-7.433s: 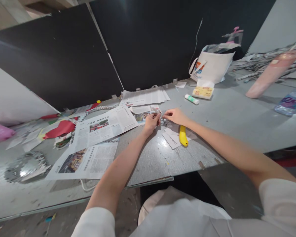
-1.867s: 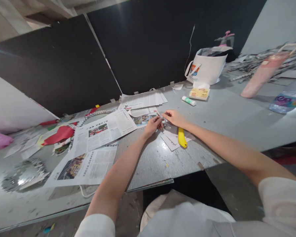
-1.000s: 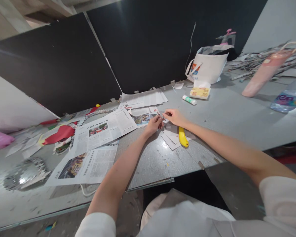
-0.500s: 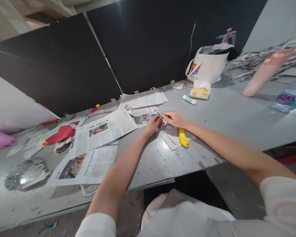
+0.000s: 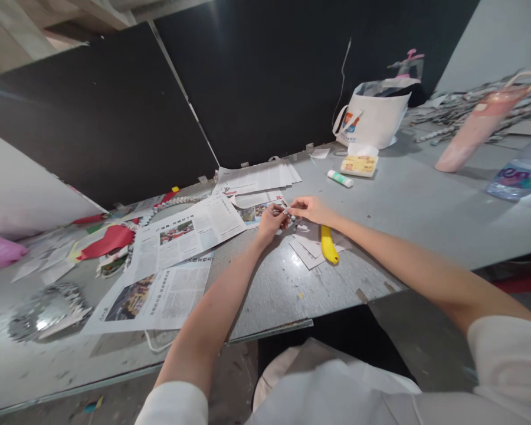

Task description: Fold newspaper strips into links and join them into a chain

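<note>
Newspaper sheets [image 5: 188, 236] lie flat in the head view, overlapping on the left of the bench [image 5: 402, 212], where they seem laid to be within the left arm's range without taking up the working spot. That spot is at the middle, where the left hand [image 5: 273, 221] and the right hand [image 5: 311, 211] come together. Each grip is a narrow pinch, thumb and fingers drawn in around one small pale piece [image 5: 286, 211], too small to make out fully. The piece sits between the two sets of fingertips, just right of a printed sheet with colour photos [image 5: 262, 211]. Holding it from both sides probably steadies something too light to stay put, and leaves each hand free to adjust its own end.

Paper scraps [image 5: 301, 228] lie close by the hands. Just nearer, a yellow handle [image 5: 329, 245] rests on loose paper cards [image 5: 307, 255] below the right wrist; it is likely left there to be picked up with little movement, and its weight may help keep the cards in place. Farther off, a glue stick [image 5: 340, 179] lies on its side near a tissue pack [image 5: 359, 166]. A white bag [image 5: 376, 121] and a pink bottle [image 5: 475, 136] stand farther right, presumably placed there to spare elbow room.
</note>
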`<state>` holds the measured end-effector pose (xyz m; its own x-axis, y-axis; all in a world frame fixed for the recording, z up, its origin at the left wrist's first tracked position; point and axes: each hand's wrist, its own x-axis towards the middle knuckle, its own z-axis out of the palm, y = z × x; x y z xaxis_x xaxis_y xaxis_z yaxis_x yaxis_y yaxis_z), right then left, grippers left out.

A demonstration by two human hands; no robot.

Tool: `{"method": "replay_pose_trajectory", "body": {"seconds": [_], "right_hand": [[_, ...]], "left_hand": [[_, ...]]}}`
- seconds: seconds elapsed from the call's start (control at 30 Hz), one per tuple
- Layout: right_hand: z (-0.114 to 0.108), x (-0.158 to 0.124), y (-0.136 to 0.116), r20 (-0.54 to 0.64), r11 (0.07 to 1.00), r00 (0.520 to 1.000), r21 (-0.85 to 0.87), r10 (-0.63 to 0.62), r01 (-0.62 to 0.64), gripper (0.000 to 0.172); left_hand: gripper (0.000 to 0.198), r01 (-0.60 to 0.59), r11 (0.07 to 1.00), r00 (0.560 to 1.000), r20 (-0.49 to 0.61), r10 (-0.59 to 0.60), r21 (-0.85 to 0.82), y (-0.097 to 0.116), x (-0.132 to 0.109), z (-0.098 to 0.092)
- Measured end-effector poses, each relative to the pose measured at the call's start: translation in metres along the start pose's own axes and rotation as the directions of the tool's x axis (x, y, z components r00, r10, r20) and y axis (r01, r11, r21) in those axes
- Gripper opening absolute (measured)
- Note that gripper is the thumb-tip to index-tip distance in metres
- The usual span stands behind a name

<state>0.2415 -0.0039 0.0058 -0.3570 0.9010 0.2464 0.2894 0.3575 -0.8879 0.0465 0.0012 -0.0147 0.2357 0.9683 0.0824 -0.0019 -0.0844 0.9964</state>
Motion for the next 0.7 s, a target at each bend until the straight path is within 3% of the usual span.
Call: {"method": "replay_pose_trajectory", "body": {"seconds": [0.27,0.47,0.7], "right_hand": [[-0.0012,0.0016,0.0052,-0.025,1.0,0.999,-0.006,0.028,-0.028,0.053],[-0.0006,0.0033,0.0085,-0.021,1.0,1.0,-0.02,0.01,-0.011,0.054],[-0.0005,0.0019,0.0062,-0.048,0.999,0.999,-0.041,-0.011,0.009,0.052]], "left_hand": [[0.042,0.012,0.99,0.994,0.108,0.004,-0.142,0.0047,-0.0026,-0.0029],[0.039,0.053,0.969,0.994,0.102,-0.029,-0.241,0.0033,-0.0006,-0.0037],[0.042,-0.015,0.988,0.996,0.089,0.029,-0.155,0.0035,-0.002,-0.003]]}}
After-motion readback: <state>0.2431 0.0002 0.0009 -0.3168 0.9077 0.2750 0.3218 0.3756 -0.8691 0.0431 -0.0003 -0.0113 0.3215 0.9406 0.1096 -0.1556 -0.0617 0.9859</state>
